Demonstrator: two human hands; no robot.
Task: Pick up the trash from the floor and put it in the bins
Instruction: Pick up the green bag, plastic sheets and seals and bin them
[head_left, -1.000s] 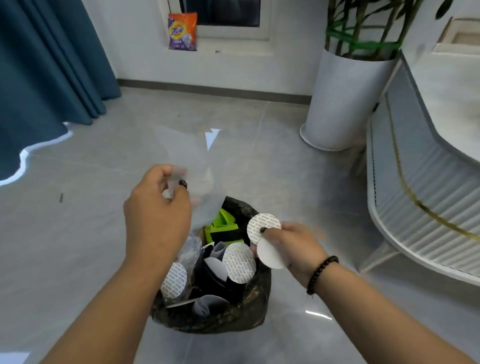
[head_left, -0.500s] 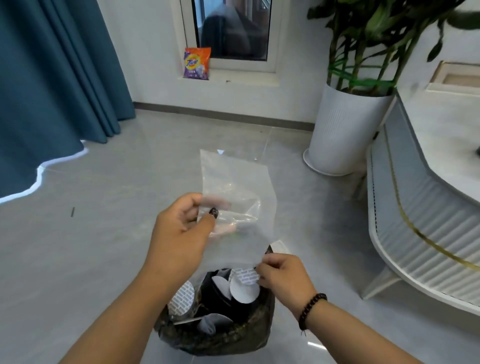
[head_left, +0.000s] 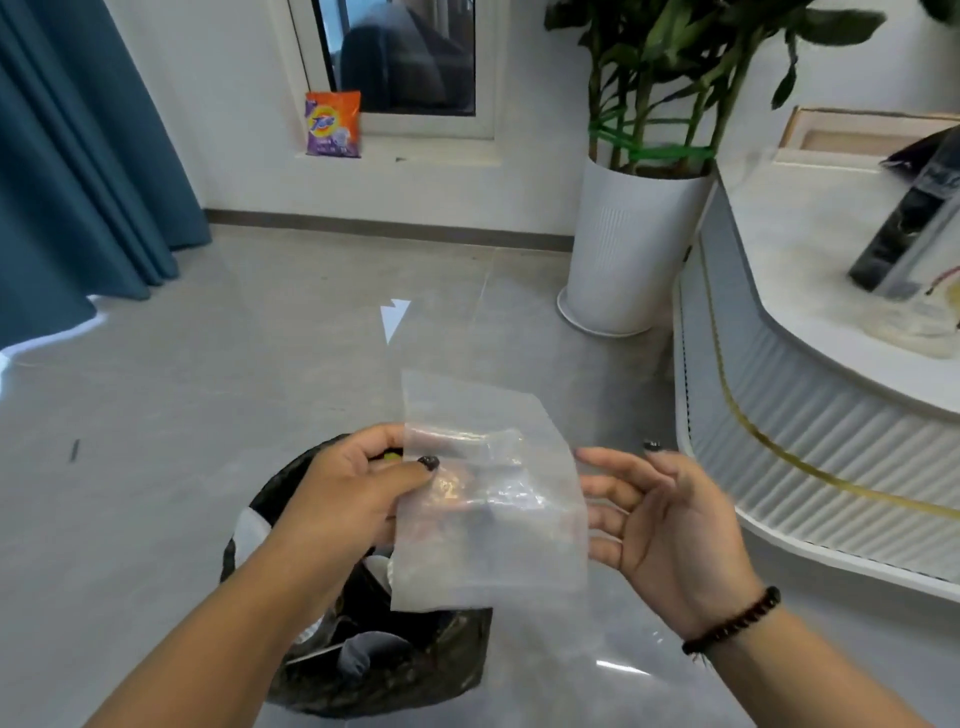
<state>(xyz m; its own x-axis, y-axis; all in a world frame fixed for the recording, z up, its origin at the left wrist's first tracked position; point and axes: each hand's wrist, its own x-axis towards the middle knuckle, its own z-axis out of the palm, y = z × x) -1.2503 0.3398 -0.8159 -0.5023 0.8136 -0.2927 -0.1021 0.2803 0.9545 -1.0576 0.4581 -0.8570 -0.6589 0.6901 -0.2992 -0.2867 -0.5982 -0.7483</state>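
- Left hand (head_left: 358, 488) pinching clear plastic bag (head_left: 488, 499) above the black-lined trash bin (head_left: 457, 660), seemingly ready for dropping in.
- Right hand (head_left: 670, 535) released, fingers relaxed, just beside the bag's edge.

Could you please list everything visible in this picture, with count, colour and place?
clear plastic bag: one, see-through, held above the bin
bin: one, black liner, on the floor below the hands, trash inside
detergent packet: one, orange and purple, on the window ledge
planter: one, white, green plant, far right on the floor
curtain: one, teal, left
table: one, white with gold trim, right
left hand: pinches the bag's left edge
right hand: open, beside the bag's right edge, dark bead bracelet
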